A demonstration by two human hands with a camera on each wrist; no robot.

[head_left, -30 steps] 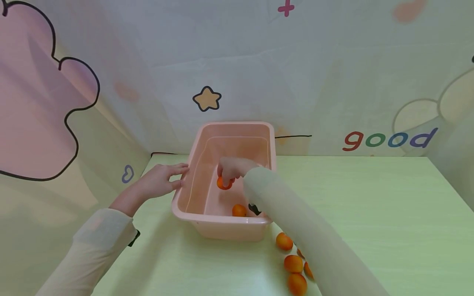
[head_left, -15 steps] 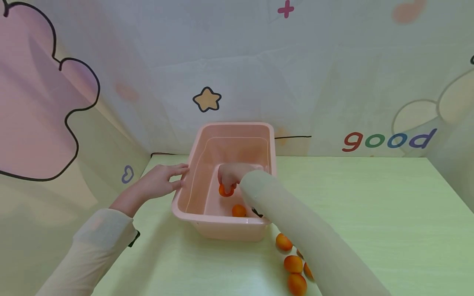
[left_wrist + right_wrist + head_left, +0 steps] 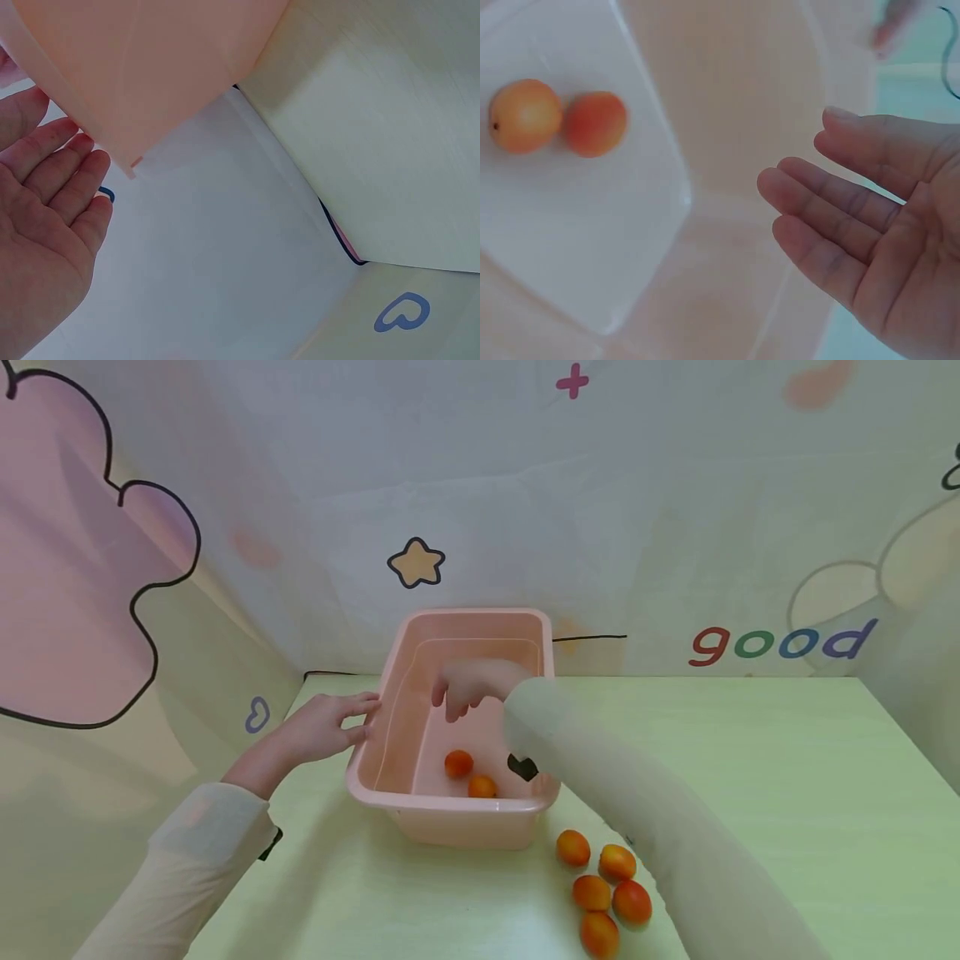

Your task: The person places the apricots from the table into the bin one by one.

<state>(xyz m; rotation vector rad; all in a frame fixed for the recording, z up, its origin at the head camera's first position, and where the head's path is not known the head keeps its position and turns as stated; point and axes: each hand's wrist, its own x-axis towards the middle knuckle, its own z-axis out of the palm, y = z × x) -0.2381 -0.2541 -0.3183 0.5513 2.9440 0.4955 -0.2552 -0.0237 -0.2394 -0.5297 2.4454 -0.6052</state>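
Note:
A pink plastic basin (image 3: 465, 831) stands on the pale green table. Two orange-red apricots lie side by side on its floor near the front: one redder apricot (image 3: 459, 764) and one more orange apricot (image 3: 482, 786). My right hand (image 3: 474, 683) hovers inside the basin, behind and above them. In the right wrist view its fingers (image 3: 821, 259) are loosely extended and hold nothing. At the basin's left rim, my left hand (image 3: 321, 727) rests its fingertips on the edge. The left wrist view shows those fingers (image 3: 71, 169) nearly straight against the outside.
Several more apricots (image 3: 591, 893) sit in a cluster on the table (image 3: 750, 793), right of the basin's front corner, beside the right sleeve. A printed cloth backdrop (image 3: 637, 527) rises behind the basin and along the sides.
My right hand has let go of the redder apricot, which now lies beside the other in the basin. The hand has lifted up and back. The left hand stays on the rim.

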